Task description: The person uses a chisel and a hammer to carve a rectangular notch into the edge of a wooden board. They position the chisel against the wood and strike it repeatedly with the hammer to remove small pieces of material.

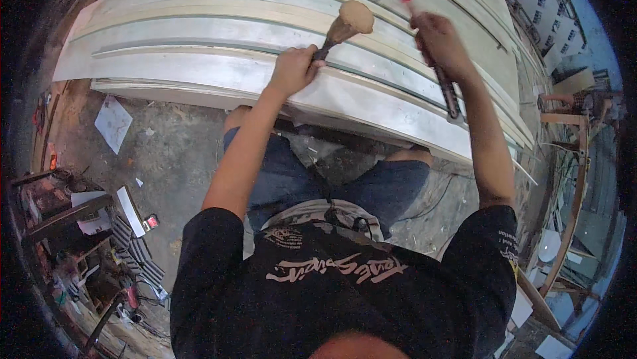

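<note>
My left hand [296,70] is closed around the dark lower part of a wooden-handled tool [345,27] with a broad, round, tan end. That end faces up and away from me; the tool's other end is hidden by my fingers. To its right, my right hand [443,46] grips a claw hammer [448,90] by its black handle, slightly blurred. The dark hammer head with a red band below it hangs over the boards, apart from the round wooden end. Beneath both hands lies a stack of long pale boards [219,27] with dark grooves between them.
Scraps lie on the concrete floor [166,160], among them a white sheet [113,124]. A cluttered wooden rack [79,246] with tools and cables stands at the left. A wooden frame [576,219] leans at the right beside panel offcuts.
</note>
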`<state>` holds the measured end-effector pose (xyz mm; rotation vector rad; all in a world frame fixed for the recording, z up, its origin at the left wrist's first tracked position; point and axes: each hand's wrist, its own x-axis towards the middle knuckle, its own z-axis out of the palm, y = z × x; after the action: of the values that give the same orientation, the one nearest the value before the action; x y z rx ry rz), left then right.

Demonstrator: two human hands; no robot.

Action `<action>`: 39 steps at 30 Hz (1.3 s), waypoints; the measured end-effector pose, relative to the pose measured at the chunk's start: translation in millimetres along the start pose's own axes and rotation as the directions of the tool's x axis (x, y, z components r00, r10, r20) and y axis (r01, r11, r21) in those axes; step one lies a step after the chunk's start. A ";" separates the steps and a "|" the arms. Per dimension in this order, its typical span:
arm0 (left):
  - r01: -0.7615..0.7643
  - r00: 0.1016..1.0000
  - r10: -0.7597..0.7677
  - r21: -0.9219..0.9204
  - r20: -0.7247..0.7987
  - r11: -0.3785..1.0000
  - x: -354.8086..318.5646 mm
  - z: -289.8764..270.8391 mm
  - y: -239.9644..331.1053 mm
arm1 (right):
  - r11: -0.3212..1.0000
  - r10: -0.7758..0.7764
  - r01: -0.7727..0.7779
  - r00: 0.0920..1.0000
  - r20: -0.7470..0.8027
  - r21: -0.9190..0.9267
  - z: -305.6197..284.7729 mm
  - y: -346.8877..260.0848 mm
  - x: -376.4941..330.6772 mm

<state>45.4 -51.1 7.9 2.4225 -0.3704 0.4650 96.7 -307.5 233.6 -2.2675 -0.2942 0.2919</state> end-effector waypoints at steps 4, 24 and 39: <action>0.057 0.997 -0.059 0.038 0.045 0.998 -5.0 -5.2 -0.8 | 0.978 0.126 -0.164 0.955 0.268 0.125 33.4 96.7 85.7; -0.059 0.997 0.064 0.124 -0.037 0.991 -13.4 -4.1 -6.7 | 0.725 -0.119 0.535 0.718 -0.686 0.435 182.6 -26.9 30.7; 0.016 0.999 -0.012 0.140 -0.033 0.990 -32.3 -26.6 -31.2 | 0.656 -0.552 0.629 0.776 -0.303 0.416 164.4 -18.7 53.9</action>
<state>21.6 -5.8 -2.7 2.5487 -0.3161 0.5396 95.7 -163.5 136.0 -1.5514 -0.7704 -0.1476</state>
